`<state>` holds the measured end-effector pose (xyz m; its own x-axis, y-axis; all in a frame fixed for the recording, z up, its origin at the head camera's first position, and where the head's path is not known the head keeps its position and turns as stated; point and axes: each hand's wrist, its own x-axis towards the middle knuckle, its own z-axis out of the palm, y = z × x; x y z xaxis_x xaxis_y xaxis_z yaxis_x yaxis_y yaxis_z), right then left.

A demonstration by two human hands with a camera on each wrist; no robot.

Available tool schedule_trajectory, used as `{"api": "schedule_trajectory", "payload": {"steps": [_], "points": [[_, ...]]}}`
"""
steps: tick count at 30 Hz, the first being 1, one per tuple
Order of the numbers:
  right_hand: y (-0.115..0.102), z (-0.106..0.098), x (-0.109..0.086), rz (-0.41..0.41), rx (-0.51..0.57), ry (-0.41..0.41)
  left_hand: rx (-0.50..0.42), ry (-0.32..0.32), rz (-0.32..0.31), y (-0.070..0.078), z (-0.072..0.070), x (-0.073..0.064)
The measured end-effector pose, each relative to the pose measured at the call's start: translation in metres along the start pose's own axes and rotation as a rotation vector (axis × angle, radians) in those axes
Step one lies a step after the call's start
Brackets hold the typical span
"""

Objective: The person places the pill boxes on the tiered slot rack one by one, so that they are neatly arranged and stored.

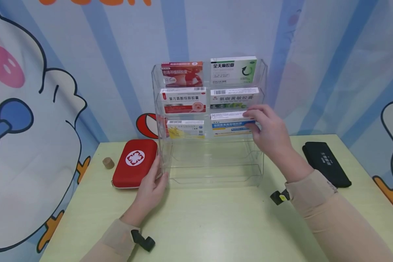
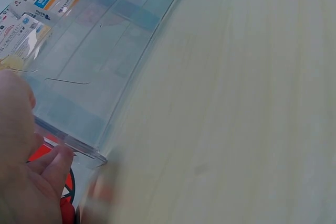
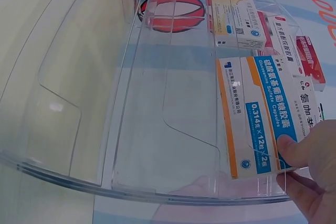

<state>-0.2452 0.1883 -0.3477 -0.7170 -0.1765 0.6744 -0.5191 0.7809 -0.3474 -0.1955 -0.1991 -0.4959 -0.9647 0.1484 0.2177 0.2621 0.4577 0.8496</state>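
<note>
A clear tiered display rack (image 1: 213, 173) stands on the table, its upper tiers filled with medicine boxes. My right hand (image 1: 271, 133) pinches the right end of a white, blue and orange capsule box (image 3: 252, 116), thumb on its front face. This box sits on the third tier from the top, right column. My left hand (image 1: 150, 191) holds the rack's lower left side, with fingers (image 2: 55, 169) against the clear edge. A yellow-and-white box (image 1: 185, 129) is left of the held box. Above it are a white-and-green box (image 1: 234, 98) and a white-and-red box (image 1: 183, 101).
On the top tier are a red box (image 1: 182, 74) and a green-and-white box (image 1: 233, 70). A red first-aid case (image 1: 134, 174) lies beside my left hand, near a small wooden cylinder (image 1: 108, 163). Right of the rack lies a black pouch (image 1: 325, 163). A printed curtain (image 1: 124, 72) hangs behind.
</note>
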Motion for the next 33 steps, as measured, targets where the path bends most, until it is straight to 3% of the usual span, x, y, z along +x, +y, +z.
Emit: {"api": "schedule_trajectory", "payload": {"steps": [8, 23, 29, 33], "points": [[0.000, -0.004, -0.003, -0.026, -0.065, -0.010, -0.016, -0.006, 0.006, 0.002, 0.002, 0.000], [-0.013, -0.013, 0.003, 0.001, -0.196, -0.129, -0.019, -0.017, 0.001, 0.006, 0.000, -0.001], [-0.014, -0.015, 0.001, -0.133, -0.215, -0.057, -0.017, -0.022, -0.022, 0.008, -0.006, -0.003], [-0.013, -0.021, -0.004, -0.266, -0.194, -0.004, 0.054, -0.030, -0.023, 0.017, -0.018, -0.007]]}}
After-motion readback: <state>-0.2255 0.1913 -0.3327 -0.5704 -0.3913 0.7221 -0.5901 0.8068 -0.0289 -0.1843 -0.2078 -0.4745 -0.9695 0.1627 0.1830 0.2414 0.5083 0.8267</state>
